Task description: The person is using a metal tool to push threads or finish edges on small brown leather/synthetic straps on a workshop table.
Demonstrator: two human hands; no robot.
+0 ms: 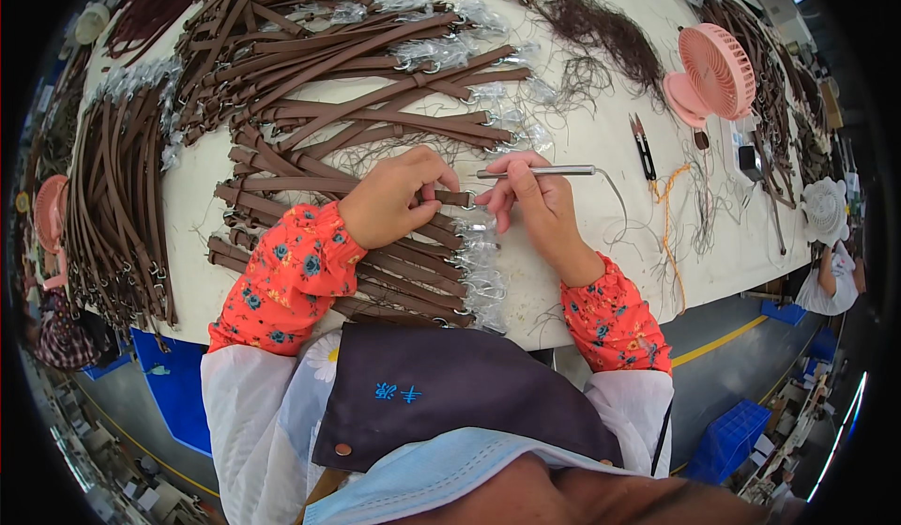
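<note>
Brown strap [449,197] lies on the white table [601,150], right in front of the person. The left hand [392,198] is closed around its end and pinches it. The right hand [535,201] grips a thin silver tool [537,172] whose tip is at the strap's end. More brown straps [375,93] lie piled behind. Black snips [644,148] and a pink fan [715,73] sit to the right.

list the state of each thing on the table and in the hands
left hand: gripping brown strap
right hand: holding metal pen tool level
snips: lying shut, untouched
pink fan: upright on table; spinning cannot be told
strap piles: loose, clasps plastic-wrapped
</note>
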